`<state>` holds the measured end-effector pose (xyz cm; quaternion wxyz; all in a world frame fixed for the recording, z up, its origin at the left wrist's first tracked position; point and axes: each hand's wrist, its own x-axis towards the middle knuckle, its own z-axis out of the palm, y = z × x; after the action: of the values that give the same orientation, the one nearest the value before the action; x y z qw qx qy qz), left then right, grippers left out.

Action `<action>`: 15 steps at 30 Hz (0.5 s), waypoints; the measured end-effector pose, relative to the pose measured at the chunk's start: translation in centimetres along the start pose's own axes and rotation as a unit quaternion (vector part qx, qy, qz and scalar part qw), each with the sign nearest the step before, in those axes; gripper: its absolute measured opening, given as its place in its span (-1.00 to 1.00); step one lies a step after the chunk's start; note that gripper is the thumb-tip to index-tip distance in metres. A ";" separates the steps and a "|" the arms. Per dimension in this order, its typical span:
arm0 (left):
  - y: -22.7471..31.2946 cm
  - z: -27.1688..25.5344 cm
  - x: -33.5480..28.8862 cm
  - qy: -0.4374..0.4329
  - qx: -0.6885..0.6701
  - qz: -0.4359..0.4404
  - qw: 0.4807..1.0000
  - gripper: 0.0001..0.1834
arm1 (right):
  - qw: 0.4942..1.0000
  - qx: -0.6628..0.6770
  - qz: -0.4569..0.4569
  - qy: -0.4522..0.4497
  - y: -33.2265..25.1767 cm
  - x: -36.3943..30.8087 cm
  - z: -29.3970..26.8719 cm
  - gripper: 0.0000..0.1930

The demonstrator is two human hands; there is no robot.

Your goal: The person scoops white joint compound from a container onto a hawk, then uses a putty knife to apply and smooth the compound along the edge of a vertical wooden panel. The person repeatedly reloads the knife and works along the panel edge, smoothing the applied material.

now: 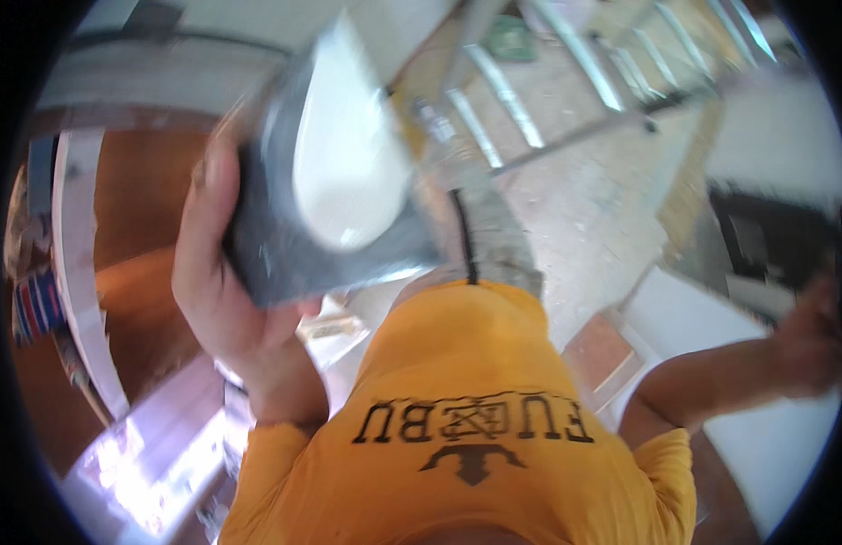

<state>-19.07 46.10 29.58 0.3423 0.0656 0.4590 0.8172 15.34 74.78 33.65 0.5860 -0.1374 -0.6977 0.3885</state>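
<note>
My left hand [207, 259] is closed round the left edge of a dark grey flat rectangular slab [285, 268], held up in front of me. A smooth white teardrop shape [353, 195] covers much of its face; whether this lies on it or is part of it I cannot tell. The slab looks glossy and is tilted. Out at the right rim, my right hand [807, 350] is raised beside a dark panel [775, 236]. Motion blur and the picture's edge hide its fingers and anything in them.
Metal ladder-like bars [502, 95] stretch across the upper right over a pale, speckled floor [584, 209]. A reddish-brown box [600, 354] sits near a white board [684, 327] on my right. To the left are brown wooden panels [148, 195] with a white upright edge [78, 209].
</note>
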 end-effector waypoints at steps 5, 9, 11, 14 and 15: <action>-2.4 0.4 -7.1 -0.037 0.067 -0.071 0.995 -0.54 | 0.908 0.016 0.230 0.348 -4.3 -12.1 -4.6 -0.65; -6.5 2.8 -7.5 -0.114 0.054 -0.174 0.977 -0.53 | 0.885 0.075 0.337 0.313 -5.3 -16.8 -10.7 -0.74; -9.0 4.0 -10.7 -0.088 0.043 -0.206 0.974 -0.51 | 0.882 0.091 0.368 0.279 -4.0 -17.2 -12.0 -0.79; -14.1 7.5 -10.4 -0.261 0.001 -0.299 0.918 -0.46 | 0.818 0.241 0.414 0.318 -2.3 -18.9 -12.1 -0.75; -15.9 9.6 -10.4 -0.282 -0.011 -0.314 0.907 -0.46 | 0.800 0.271 0.430 0.321 -2.3 -19.2 -12.1 -0.72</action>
<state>0.80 51.93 24.56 0.6969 0.1418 0.3315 0.6199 32.40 65.48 21.72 0.5626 -0.3753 -0.2057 0.7073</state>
